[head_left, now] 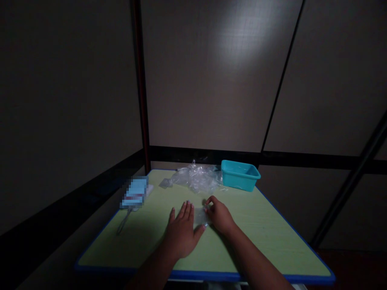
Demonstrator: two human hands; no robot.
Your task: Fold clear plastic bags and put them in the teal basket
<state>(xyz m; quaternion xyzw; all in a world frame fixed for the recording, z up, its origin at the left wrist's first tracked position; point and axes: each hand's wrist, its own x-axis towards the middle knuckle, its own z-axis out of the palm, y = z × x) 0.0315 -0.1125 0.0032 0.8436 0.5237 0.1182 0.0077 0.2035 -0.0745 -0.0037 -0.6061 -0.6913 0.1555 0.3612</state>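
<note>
A small clear plastic bag [200,216] lies flat on the table between my hands. My left hand [183,234] is open, palm down, with its fingers outstretched at the bag's left side and the thumb by its lower edge. Bent fingers of my right hand [220,215] pinch the bag's right edge. Behind my hands spreads a loose heap of crumpled clear plastic bags [201,178].
A turquoise plastic basket [238,180] stands at the table's back right corner. On the left edge lies a blurred-out light blue item [135,192] with a strap [123,221]. The pale green table [266,245] has a blue rim, and wall panels rise behind it.
</note>
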